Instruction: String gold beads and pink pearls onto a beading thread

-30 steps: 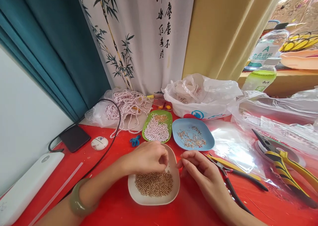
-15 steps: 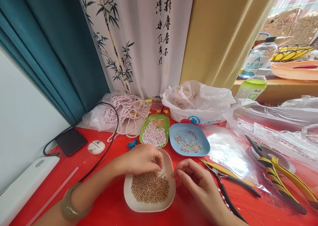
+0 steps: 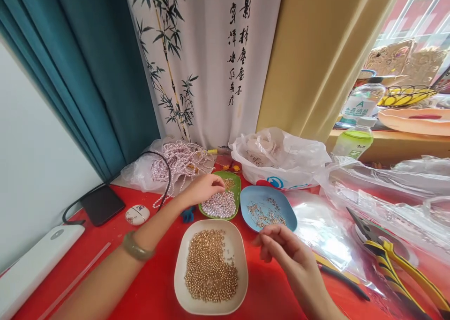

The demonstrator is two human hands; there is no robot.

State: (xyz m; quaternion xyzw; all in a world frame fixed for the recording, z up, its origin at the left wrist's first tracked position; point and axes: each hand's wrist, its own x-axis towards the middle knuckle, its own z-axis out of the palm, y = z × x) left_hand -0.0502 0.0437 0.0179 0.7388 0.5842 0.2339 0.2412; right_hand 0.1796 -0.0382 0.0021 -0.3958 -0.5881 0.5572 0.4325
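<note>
My left hand [image 3: 207, 189] is over the green tray [image 3: 237, 193], its fingers drawn together near the small gold beads [image 3: 229, 184] at the tray's far end. Pale lilac pearl beads [image 3: 218, 204] fill the near part of that tray. Whatever the left fingertips hold, if anything, is too small to see. My right hand [image 3: 281, 249] hovers at the near edge of the blue tray [image 3: 248, 217], thumb and fingers pinched; I cannot make out what is between them. Metal pins [image 3: 267, 216] lie in the blue tray. A cream tray [image 3: 181, 292] of gold beads [image 3: 211, 273] stands between my forearms.
Black-and-yellow pliers [image 3: 386, 249] lie at right near clear plastic bags [image 3: 323, 217]. Another tool's dark handle [image 3: 346, 282] shows beside my right hand. Strings of lilac beads [image 3: 176, 163], a black cable [image 3: 169, 170], a phone [image 3: 102, 205] and a white plastic bag [image 3: 298, 156] are around the trays.
My left hand has moved away from the cream tray's gold beads, forward to the green tray. My right hand has shifted slightly right, still pinched. The camera view has tilted up a little.
</note>
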